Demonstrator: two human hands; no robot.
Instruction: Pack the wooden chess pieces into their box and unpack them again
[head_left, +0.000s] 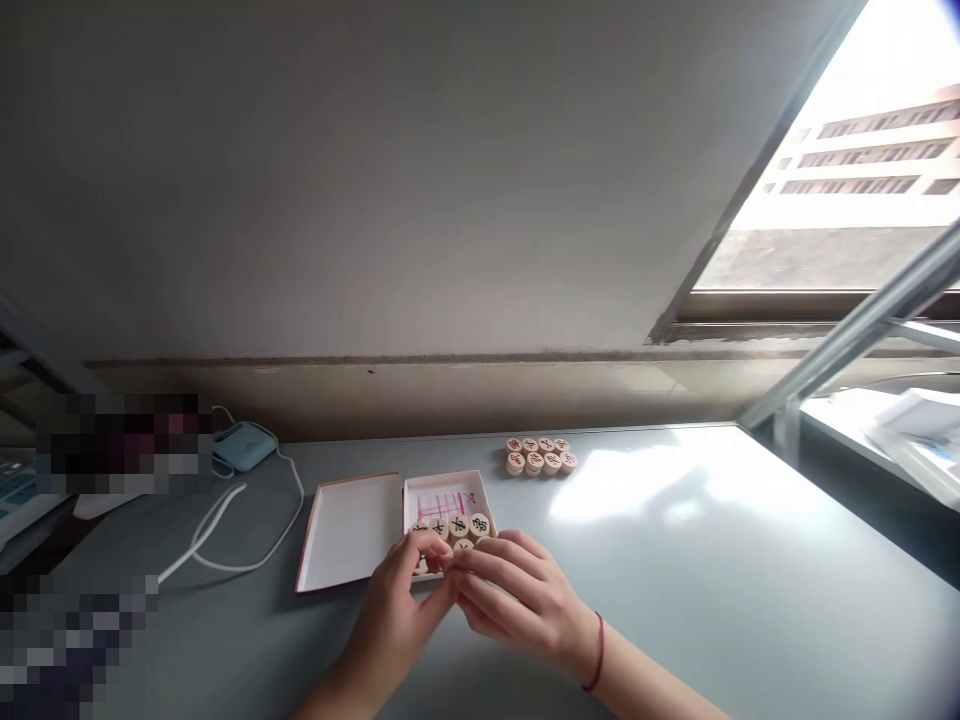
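Held the left hand [399, 592] and right hand [521, 597] together, tips meeting over the six o'clock side of the white box [442, 481] on the worktop [690, 590]; could not tell of any piece clamped between. Had the black-lettered discs [458, 526] just at twelve o'clock, inside the box, partly covered. Had the red-lettered discs [534, 461] toward one o'clock, rows running nine to three, nearer the right hand.
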